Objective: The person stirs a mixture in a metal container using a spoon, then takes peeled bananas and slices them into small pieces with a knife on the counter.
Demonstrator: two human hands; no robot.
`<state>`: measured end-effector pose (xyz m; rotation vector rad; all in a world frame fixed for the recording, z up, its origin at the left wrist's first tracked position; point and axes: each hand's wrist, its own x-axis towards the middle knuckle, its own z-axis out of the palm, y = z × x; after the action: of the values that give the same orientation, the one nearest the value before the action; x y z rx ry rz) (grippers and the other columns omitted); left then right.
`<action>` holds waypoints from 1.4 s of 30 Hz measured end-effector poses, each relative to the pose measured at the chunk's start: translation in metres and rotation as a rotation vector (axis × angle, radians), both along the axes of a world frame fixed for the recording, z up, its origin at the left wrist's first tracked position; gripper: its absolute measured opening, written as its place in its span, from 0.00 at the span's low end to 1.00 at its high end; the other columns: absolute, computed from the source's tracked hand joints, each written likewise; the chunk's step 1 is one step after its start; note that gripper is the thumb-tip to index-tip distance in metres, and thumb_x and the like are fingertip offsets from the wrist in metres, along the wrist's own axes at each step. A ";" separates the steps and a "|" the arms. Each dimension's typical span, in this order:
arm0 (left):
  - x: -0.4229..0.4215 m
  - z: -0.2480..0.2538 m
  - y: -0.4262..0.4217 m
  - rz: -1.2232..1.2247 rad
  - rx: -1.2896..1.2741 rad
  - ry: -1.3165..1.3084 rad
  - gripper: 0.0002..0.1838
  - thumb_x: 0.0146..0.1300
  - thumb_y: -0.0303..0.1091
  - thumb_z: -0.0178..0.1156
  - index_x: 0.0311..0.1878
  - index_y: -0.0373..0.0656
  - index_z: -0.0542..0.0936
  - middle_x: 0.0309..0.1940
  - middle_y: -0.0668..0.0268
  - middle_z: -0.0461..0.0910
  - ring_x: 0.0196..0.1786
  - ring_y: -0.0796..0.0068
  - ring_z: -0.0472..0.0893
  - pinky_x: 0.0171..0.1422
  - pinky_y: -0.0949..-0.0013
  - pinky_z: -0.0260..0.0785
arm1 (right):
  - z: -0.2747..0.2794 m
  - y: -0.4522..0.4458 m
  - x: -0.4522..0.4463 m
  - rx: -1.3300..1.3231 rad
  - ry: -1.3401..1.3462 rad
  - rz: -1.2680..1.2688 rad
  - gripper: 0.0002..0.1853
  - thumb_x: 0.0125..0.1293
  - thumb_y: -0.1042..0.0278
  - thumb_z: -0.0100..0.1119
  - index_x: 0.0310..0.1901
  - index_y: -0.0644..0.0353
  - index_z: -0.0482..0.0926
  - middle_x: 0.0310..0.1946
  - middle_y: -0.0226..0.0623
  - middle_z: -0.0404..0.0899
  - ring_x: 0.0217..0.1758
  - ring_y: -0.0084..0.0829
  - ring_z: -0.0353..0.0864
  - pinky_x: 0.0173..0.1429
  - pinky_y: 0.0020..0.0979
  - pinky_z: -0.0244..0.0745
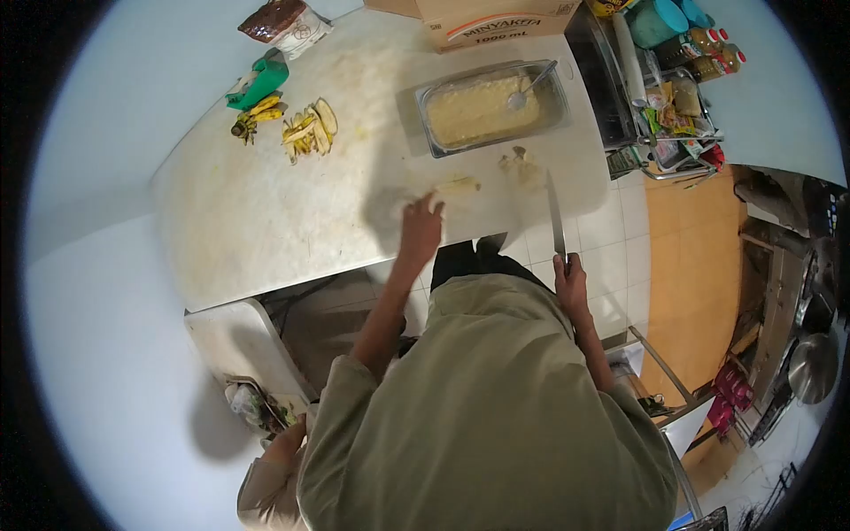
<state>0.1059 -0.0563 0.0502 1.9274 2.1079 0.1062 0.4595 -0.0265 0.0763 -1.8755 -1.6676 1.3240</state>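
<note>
My left hand (422,223) is over the front edge of the white table with its fingers somewhat apart. Its fingertips are close to the left end of a pale peeled banana (458,186); whether they touch it I cannot tell. In my right hand (571,274) is a long kitchen knife (557,221), gripped by the handle, its blade pointing away from me over the table's edge. Some dark-tipped banana scraps (521,162) lie beyond the blade. Behind the peeled banana stands a clear-walled rectangular container (423,111) of yellowish batter (469,119), with a spoon (522,96) in it.
Banana peels (312,129) lie on the table (266,230) beside yellow bananas (265,108) and a green bag (259,83). A cardboard box (505,22) stands at the back. A rack of bottles and packets (682,115) is to the right. Another person's hand (288,438) shows at lower left.
</note>
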 end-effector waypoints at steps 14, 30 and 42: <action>0.015 -0.047 0.054 -0.158 0.137 -0.104 0.16 0.62 0.32 0.61 0.54 0.45 0.79 0.61 0.55 0.72 0.66 0.53 0.71 0.69 0.48 0.62 | 0.004 0.015 -0.015 0.099 -0.120 0.516 0.17 0.73 0.56 0.56 0.47 0.63 0.69 0.30 0.54 0.83 0.34 0.57 0.84 0.38 0.53 0.77; 0.011 -0.049 0.066 0.210 -0.285 -1.014 0.21 0.61 0.38 0.71 0.52 0.38 0.77 0.36 0.59 0.82 0.38 0.68 0.80 0.44 0.62 0.74 | 0.006 -0.001 0.007 -0.026 -0.059 0.117 0.18 0.75 0.54 0.54 0.45 0.66 0.70 0.23 0.52 0.78 0.27 0.54 0.80 0.32 0.46 0.71; 0.044 -0.040 0.038 0.162 0.044 -0.431 0.22 0.57 0.29 0.67 0.56 0.45 0.78 0.53 0.57 0.74 0.57 0.50 0.75 0.59 0.52 0.73 | -0.009 0.013 -0.020 0.206 -0.098 0.473 0.14 0.74 0.61 0.54 0.46 0.64 0.65 0.28 0.58 0.81 0.31 0.60 0.82 0.34 0.56 0.75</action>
<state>0.1504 -0.0179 0.0098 1.5760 1.9705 0.5523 0.4390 -0.0138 0.0675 -1.5048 -2.3021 1.1690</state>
